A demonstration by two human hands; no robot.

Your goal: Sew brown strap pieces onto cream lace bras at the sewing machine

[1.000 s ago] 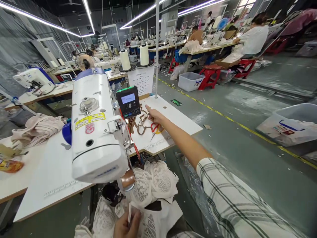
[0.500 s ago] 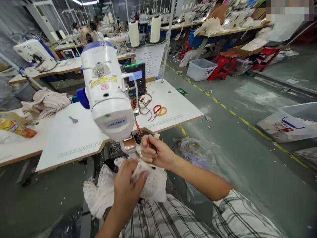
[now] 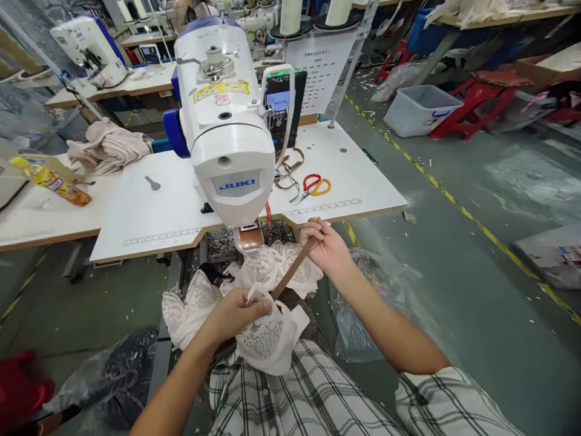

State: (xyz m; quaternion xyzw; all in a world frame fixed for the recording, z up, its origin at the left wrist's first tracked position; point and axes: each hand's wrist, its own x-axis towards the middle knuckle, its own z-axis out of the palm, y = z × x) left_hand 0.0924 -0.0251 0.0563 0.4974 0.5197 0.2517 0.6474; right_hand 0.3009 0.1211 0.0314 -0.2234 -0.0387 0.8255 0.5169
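Note:
My left hand (image 3: 242,312) pinches the edge of a white lace bra (image 3: 267,342), whose cup hangs over my lap. Between the fingers of my right hand (image 3: 324,242) is the upper end of a flat brown strip (image 3: 294,269). The strip slants down to the lace by my left hand, and its lower end is hidden there. More white lace bra cups (image 3: 263,266) lie just beyond, below the head of a white sewing machine (image 3: 233,145).
Red-and-yellow-handled scissors (image 3: 313,186) lie on the white sewing table (image 3: 363,175). A yellow bottle (image 3: 57,184) and folded beige cloth (image 3: 106,148) are at the left. A clear plastic bag (image 3: 363,309) sits on the floor beside my right arm.
My right hand has moved away from the lace, and the brown strip now shows stretched between my hands. The bra cup hangs more openly from my left hand. My view has tilted down.

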